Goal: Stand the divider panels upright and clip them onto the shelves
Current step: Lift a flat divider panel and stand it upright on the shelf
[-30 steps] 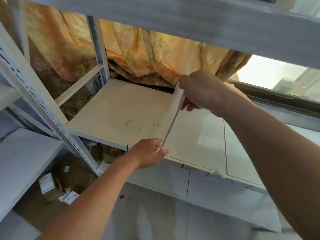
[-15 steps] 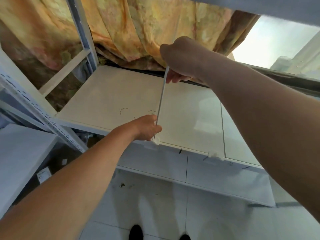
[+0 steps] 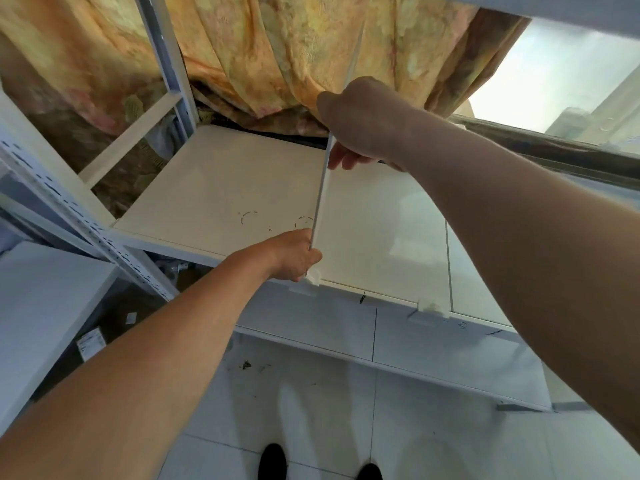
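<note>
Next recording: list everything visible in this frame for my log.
shelf: one, cream, mid-frame
divider panel: one, white, upright on the shelf, edge-on
clips: two, white, shelf's front edge
lower shelf: one, white, beneath
rack post: one, white, perforated, left
curtain: one, orange-yellow, behind the shelf
floor: white tiles, bottom
shoes: two, black, bottom edge
left hand: one, grips the panel's near end
right hand: one, grips the panel farther back
</note>
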